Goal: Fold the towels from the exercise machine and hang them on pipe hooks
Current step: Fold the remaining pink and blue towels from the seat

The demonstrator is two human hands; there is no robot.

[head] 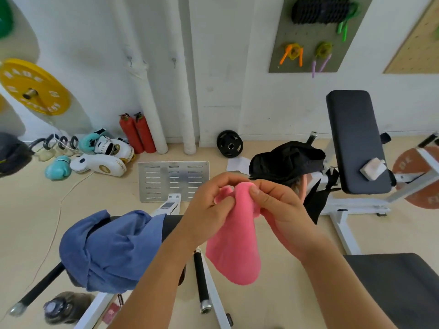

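Clearance ahead — the left hand (209, 210) and right hand (278, 207) are holding the pink towel (234, 245) in open air above the floor. Two hooks (129, 61) are sitting on the white pipes (152, 103) with bare wall lying around them. Obstructions — a slotted metal plate (173, 180) is standing between hands and pipes; a blue towel (107, 250) is draping the machine's padded bar at left; a black cloth (287, 162), possibly a bag, is crowding the bench (356, 143) at right.

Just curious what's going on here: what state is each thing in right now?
Pink towel: held up, hanging, pinched at its top by both hands.
Left hand: pinching the towel.
Right hand: pinching the towel.
Blue towel: crumpled, draped over the machine's pad.
Pipe hooks: bare.
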